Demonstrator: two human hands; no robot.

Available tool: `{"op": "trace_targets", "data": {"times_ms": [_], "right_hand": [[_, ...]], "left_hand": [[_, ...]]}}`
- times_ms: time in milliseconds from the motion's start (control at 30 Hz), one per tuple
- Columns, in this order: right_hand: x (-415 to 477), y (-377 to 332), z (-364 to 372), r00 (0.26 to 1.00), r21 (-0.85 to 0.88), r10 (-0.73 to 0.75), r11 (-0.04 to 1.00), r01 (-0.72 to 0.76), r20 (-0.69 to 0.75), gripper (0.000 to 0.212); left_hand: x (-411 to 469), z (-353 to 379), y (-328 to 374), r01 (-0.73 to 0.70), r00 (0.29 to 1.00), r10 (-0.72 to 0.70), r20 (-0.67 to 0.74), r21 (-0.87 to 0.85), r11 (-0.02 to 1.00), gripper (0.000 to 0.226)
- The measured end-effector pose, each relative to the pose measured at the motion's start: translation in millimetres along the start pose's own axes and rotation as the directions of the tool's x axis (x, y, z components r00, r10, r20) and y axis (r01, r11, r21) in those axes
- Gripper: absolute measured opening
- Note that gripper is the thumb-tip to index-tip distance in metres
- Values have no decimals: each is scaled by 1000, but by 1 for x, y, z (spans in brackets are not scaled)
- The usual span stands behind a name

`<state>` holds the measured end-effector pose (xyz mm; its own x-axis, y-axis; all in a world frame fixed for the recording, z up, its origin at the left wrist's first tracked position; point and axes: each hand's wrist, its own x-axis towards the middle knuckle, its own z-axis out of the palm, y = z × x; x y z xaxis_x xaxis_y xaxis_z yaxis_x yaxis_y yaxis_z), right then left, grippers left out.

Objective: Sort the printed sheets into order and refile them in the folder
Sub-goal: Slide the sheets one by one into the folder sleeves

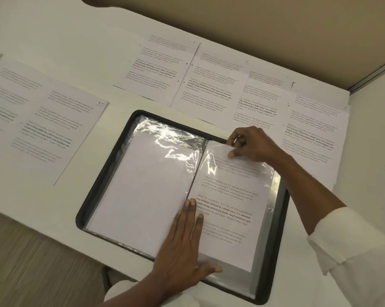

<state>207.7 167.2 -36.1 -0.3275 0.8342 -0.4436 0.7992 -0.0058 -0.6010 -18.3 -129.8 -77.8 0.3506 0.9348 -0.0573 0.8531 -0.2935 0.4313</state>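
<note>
Head view: right hand (251, 144) fingers (232, 154) pinch the plastic sleeve (211, 161) over the "Village life" sheet (229, 202); left hand (182, 247) presses flat.

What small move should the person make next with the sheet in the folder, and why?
Probably slide the printed sheet further down into the plastic sleeve. The right hand pinches the sleeve's top edge, the left hand lies flat on the folder, and bare sleeve shows below the sheet's bottom edge.
</note>
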Motion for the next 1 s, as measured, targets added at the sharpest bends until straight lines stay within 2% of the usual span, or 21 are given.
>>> {"op": "trace_targets", "data": {"times_ms": [167, 367, 533, 733, 900, 1000], "right_hand": [[1, 1, 1, 992, 86, 24, 996, -35, 123, 18], [3, -10, -2, 977, 102, 66, 991, -89, 203, 39], [7, -15, 3, 975, 67, 97, 991, -112, 200, 35], [1, -16, 6, 960, 168, 84, 977, -132, 267, 30], [0, -18, 3, 949, 147, 111, 976, -160, 296, 41], [-4, -20, 8, 959, 136, 121, 978, -160, 258, 41]], "left_hand": [[-21, 0, -7, 19, 999, -19, 43, 19, 1000, 129], [-32, 4, -11, -7, 998, 5, 58, 27, 1000, 123], [-31, 6, -12, -19, 999, 17, 43, 40, 999, 120], [-33, 10, -15, -25, 999, 24, 33, 45, 999, 118], [-32, 10, -15, -25, 999, 22, 47, 71, 997, 119], [-32, 10, -15, -33, 999, 31, 29, 65, 997, 118]]}}
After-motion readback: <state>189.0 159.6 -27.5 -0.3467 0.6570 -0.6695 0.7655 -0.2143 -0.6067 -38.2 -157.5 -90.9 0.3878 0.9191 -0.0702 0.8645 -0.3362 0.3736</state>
